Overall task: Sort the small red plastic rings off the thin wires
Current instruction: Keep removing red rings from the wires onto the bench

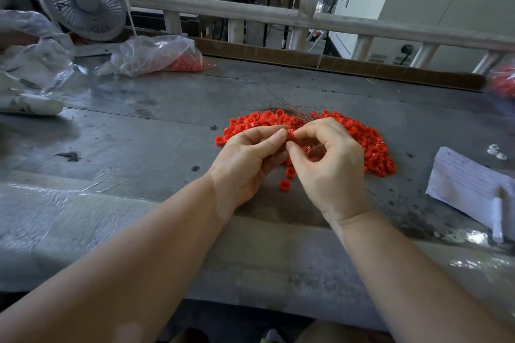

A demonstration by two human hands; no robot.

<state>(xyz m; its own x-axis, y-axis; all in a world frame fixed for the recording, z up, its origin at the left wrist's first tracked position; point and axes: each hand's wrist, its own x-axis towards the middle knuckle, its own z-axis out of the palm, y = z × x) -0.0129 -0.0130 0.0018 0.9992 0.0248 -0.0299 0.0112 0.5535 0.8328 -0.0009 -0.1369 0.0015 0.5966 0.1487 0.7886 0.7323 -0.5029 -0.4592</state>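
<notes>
- While both hands met above the ring pile, the left hand and right hand pinched one ring between fingertips.
- Wires lay just beyond the pile.
- Neither hand looked nearer.

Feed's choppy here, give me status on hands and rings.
Left hand and right hand both pinch one ring. Ring pile behind, wires beyond. Nothing blocking.
</notes>
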